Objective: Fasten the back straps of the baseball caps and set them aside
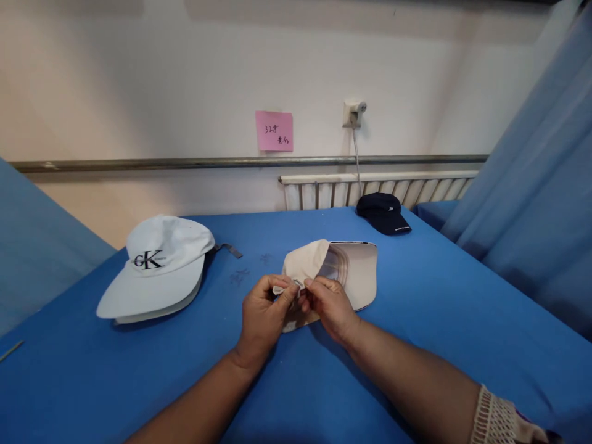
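Note:
A cream baseball cap [305, 260] lies on its side in the middle of the blue table, its brim [363, 271] pointing right and its inside partly showing. My left hand [268, 308] pinches the end of the cap's back strap between thumb and fingers. Close beside it, my right hand [330, 305] grips the strap near the small metal buckle [297, 283]. The fingertips of both hands almost meet there and hide part of the strap and the cap's lower edge.
White caps [169, 246] with black lettering sit stacked at the left, a dark strap trailing from them. A navy cap [382, 213] lies at the back right of the blue table [259, 394]. Behind are a radiator [333, 192], a metal rail [194, 164] and blue curtains [531, 160] at the side.

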